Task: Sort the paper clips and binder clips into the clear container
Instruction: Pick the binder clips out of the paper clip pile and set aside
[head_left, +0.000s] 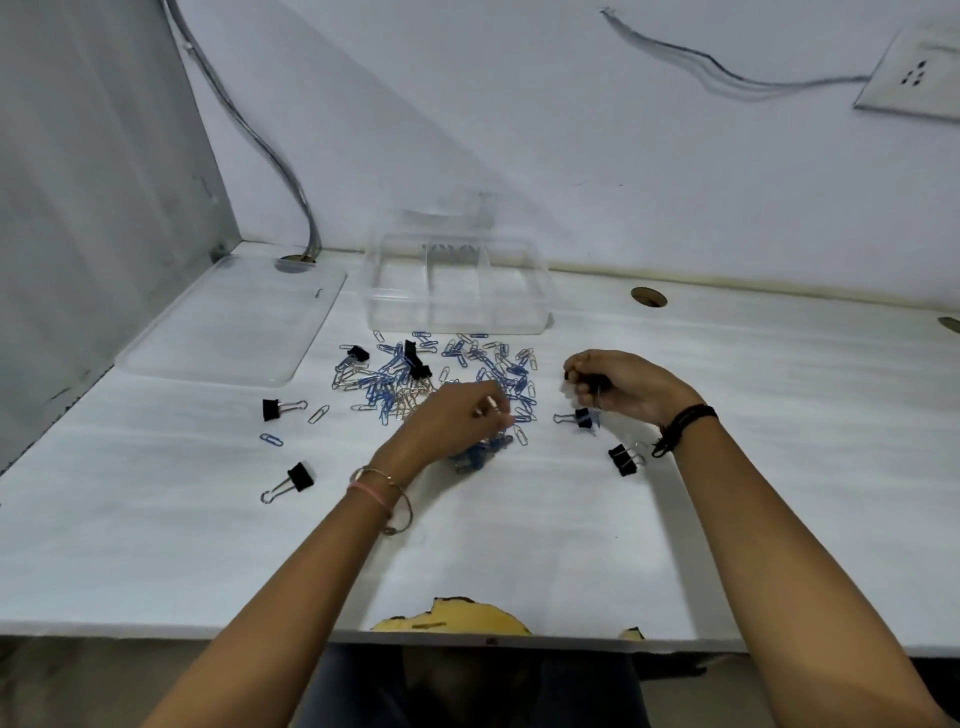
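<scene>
My right hand (623, 387) grips a black binder clip (591, 387), fingers curled round it. My left hand (457, 418) curls over the paper clips (415, 374); I cannot tell whether it holds any. The rest lie scattered on the bench (519, 545), just before the container (540, 296). Paper clips look light, slippery and tangle-prone; binder clips are best pinched by their stiff bodies.

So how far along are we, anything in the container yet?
Barely started. The lid lies off to the side and the clear container looks empty. The right hand grips a black binder clip; the left hand is over the paper clips, grip unclear. Those and the scattered binder clips are left on the table.
</scene>
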